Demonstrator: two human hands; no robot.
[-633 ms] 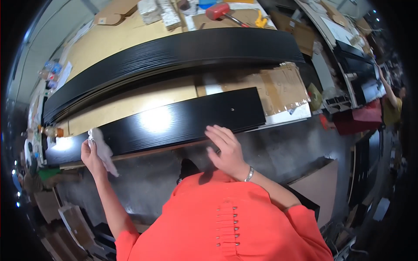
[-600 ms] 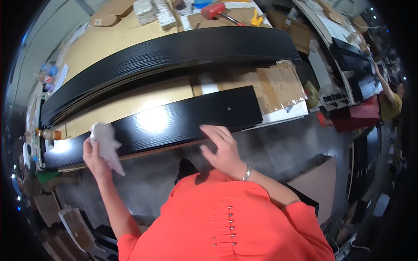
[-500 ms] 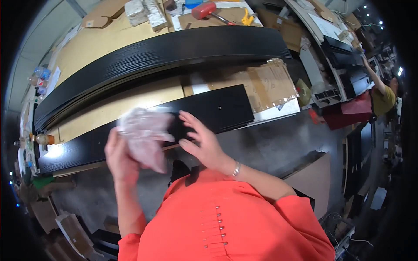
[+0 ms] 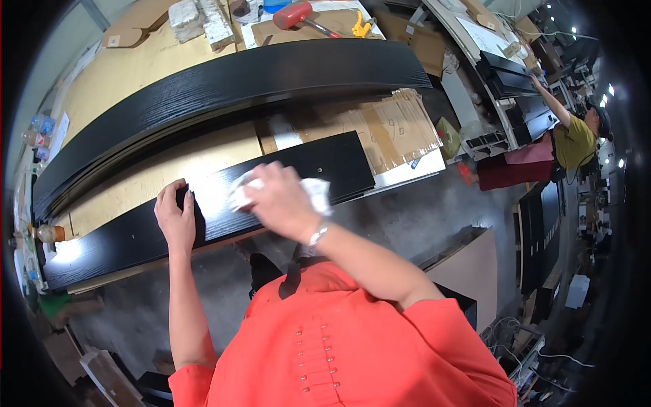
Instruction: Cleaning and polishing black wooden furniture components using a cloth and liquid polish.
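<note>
A long black board (image 4: pixel 119 237) with a faint wood grain lies along the near edge of the workbench. My left hand (image 4: pixel 175 217) rests on it, fingertips at its far edge and thumb apart from the fingers, holding nothing. Further right, my right hand (image 4: pixel 279 202) presses a crumpled white cloth (image 4: pixel 316 193) onto the board's surface. Motion blurs that hand a little, and it covers part of the cloth. Bright light reflects off the board beside the cloth.
Beyond lies a stack of black boards (image 4: pixel 271 71). Behind it are a red mallet (image 4: pixel 293 15), a yellow tool (image 4: pixel 361 26) and white blocks (image 4: pixel 186 20). Flattened cardboard (image 4: pixel 400 129) sits at the right end. Bottles (image 4: pixel 42 129) stand far left. Another person (image 4: pixel 573 146) works at a bench on the right.
The cloth, earlier bunched up in my left hand above the board, is now spread under my right hand on it. My left hand has come down empty onto the board.
</note>
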